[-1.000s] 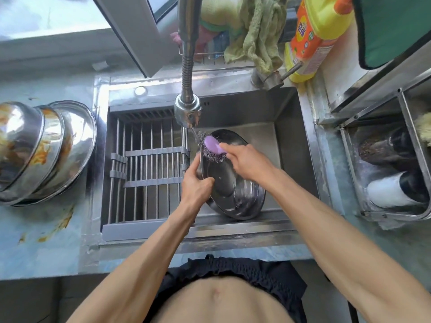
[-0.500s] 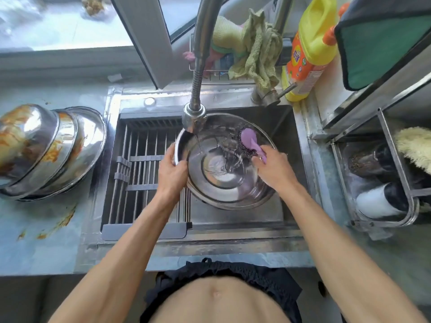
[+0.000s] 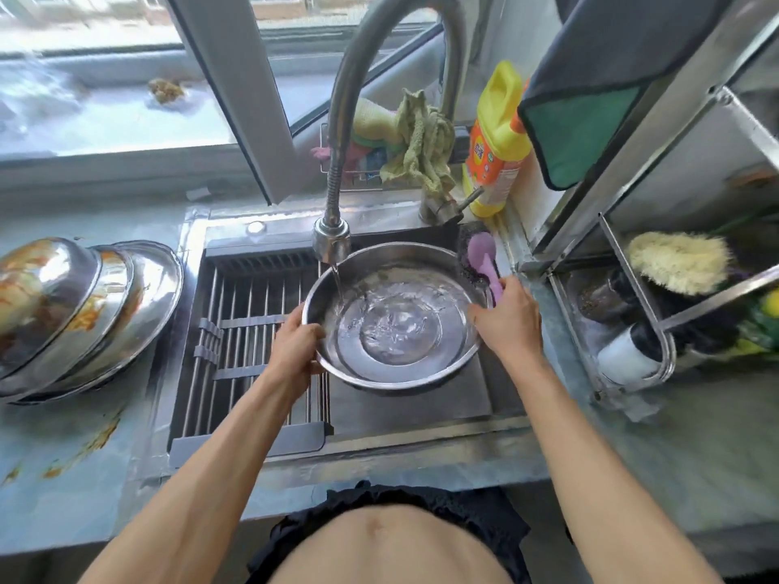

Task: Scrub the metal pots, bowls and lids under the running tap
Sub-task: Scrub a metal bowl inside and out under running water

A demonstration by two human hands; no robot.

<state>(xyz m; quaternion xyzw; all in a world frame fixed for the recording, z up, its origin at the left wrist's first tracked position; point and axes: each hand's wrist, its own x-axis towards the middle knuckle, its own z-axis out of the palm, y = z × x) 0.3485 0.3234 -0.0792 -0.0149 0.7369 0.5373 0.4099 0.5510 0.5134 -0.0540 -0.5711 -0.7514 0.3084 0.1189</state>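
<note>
a stack of greasy metal bowls waits unwashed on the counter left of the sink, so by the look of it most of the job is left. over the sink the bowl sits under the tap, filling with water and looking clean inside. the left hand grips its left rim, and the right hand holds the purple scrubber against its far right rim.

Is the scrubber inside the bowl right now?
No, the right hand holds the scrubber outside the bowl rim.
</note>
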